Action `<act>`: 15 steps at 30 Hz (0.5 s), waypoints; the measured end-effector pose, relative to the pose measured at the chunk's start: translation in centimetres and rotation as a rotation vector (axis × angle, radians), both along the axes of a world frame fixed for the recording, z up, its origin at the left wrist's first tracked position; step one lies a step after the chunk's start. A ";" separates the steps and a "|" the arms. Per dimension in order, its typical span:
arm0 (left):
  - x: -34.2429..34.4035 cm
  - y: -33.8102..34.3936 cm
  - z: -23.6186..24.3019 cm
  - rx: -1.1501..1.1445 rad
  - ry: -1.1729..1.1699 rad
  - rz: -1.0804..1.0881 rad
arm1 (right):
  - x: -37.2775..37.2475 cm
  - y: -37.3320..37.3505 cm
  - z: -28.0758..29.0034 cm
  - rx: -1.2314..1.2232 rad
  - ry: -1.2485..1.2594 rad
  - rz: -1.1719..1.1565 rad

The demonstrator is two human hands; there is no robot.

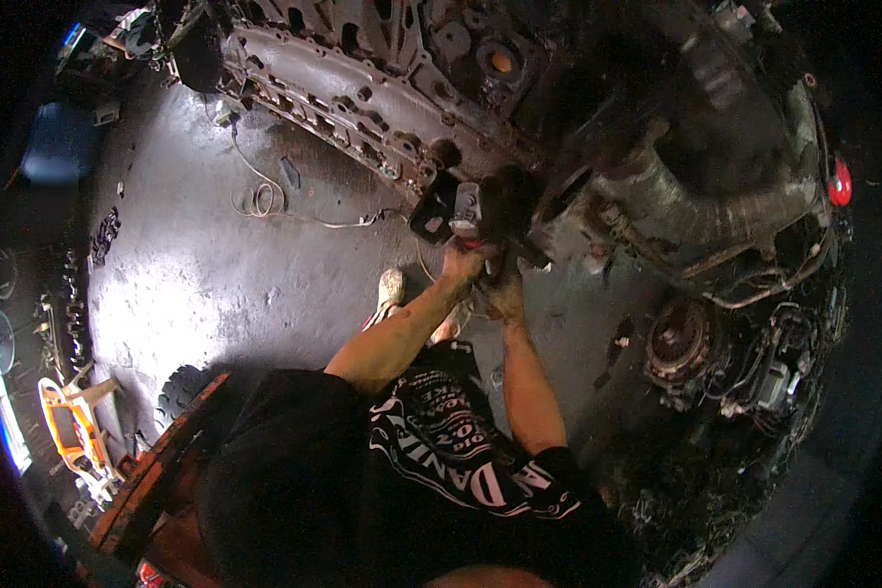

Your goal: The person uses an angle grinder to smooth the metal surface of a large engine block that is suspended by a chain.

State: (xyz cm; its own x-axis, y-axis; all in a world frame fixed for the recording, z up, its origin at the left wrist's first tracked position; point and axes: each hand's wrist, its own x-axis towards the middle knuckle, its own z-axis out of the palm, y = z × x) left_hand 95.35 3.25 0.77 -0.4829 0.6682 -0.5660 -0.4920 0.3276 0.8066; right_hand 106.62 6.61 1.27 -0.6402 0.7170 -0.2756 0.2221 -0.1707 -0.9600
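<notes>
Both my hands are together at the lower end of a large metal engine block. My left hand is closed, with a bit of red showing at its fingers; the thing in its grip is too dark to name. Just beyond it sits a light grey rounded metal part beside a dark bracket. Slightly lower and to the right, my right hand has its fingers curled around something dark, mostly hidden in shadow.
A pale cable loops over the grey floor near a small dark flat piece. At right lie a big metal housing, a round clutch-like disc and greasy parts. An orange frame and a tyre are at left.
</notes>
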 end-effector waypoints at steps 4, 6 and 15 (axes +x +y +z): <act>1.3 0.6 -3.1 -0.015 0.092 -0.013 | 2.5 2.1 -7.6 0.270 -0.034 0.096; 2.1 1.1 -4.0 -0.050 0.160 -0.075 | 3.9 2.7 -10.8 0.245 -0.007 0.114; 3.4 0.1 -6.1 -0.131 0.257 0.048 | 2.5 2.3 -7.5 -0.027 0.127 0.121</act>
State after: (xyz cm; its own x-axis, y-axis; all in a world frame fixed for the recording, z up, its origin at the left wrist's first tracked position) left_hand 98.73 3.33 -5.33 -0.6511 0.5701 -0.5011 -0.2949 0.4184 0.8591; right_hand 109.11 8.95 -6.18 -0.7525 0.6259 -0.2051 0.1195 -0.1766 -0.9770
